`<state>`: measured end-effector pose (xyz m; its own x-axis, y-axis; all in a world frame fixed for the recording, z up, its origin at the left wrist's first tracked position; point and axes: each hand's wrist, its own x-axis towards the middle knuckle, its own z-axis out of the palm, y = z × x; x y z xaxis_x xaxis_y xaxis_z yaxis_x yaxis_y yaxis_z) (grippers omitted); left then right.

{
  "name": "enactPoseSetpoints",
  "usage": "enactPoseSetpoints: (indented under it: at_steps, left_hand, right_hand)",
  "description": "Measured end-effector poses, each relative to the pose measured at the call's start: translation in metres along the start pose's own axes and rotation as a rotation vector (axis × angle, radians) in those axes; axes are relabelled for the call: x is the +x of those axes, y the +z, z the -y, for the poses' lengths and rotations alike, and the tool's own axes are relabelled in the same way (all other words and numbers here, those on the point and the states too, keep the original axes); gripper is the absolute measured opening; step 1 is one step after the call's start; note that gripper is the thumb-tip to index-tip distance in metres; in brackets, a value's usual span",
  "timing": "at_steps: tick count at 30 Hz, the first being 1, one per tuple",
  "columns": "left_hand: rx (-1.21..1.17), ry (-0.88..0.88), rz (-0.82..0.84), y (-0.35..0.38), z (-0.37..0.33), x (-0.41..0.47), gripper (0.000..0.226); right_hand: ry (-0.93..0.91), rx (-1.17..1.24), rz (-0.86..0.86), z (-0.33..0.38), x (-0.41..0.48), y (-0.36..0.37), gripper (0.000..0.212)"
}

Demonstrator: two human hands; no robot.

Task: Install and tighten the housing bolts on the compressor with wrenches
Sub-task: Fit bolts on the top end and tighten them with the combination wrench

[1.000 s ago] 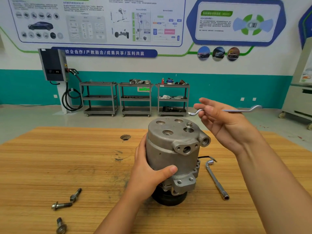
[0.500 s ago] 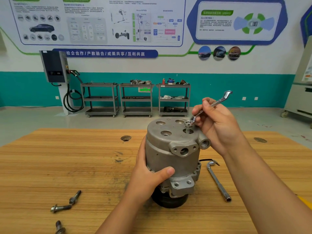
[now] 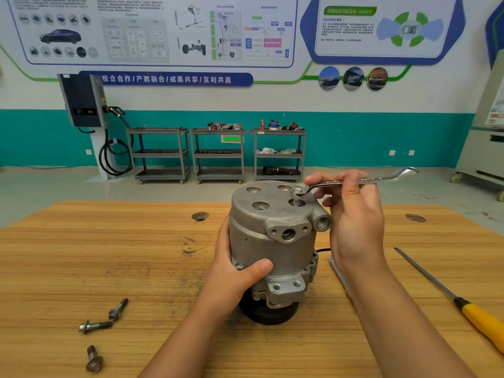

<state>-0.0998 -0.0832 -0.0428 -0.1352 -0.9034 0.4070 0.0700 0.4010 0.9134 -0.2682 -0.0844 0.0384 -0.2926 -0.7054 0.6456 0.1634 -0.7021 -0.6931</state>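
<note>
Behind, banner (image 3: 166,79) reads "校企合作" — wrench (image 3: 383,179) on bolt (image 3: 296,200).

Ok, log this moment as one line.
left hand grips compressor | right hand holds wrench on top bolt | three bolts loose on table

compressor (image 3: 272,241): cast grey metal, matt, slightly rough
wrench (image 3: 362,180): bright polished metal, glossy
bolts (image 3: 96,325): dull dark grey metal
table (image 3: 109,255): pale wood, streaky grain, matt, scuffed with dark marks
pulley (image 3: 268,314): black, matt
file (image 3: 481,323): dark metal blade, smooth yellow plastic handle
</note>
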Motion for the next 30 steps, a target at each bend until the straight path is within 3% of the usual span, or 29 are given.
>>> enactPoseSetpoints:
  at_steps: [6, 17, 25, 30]
  left_hand:
    - [0.029, 0.002, -0.005, -0.001, 0.002, -0.001, 0.107]
    - [0.047, 0.006, -0.018, 0.001, 0.002, 0.0, 0.115]
    - [0.053, 0.002, -0.011, -0.001, 0.005, 0.001, 0.107]
    - [0.033, -0.004, 0.004, -0.002, 0.004, 0.001, 0.105]
  right_hand:
    - [-0.324, -0.191, -0.057, 0.003, -0.023, 0.01, 0.013]
    - [-0.83, -0.714, 0.039, 0.005, -0.036, 0.017, 0.011]
    - [-0.822, -0.617, 0.078, 0.003, -0.031, 0.017, 0.017]
    - [-0.359, -0.04, -0.1, 0.019, -0.021, 0.018, 0.015]
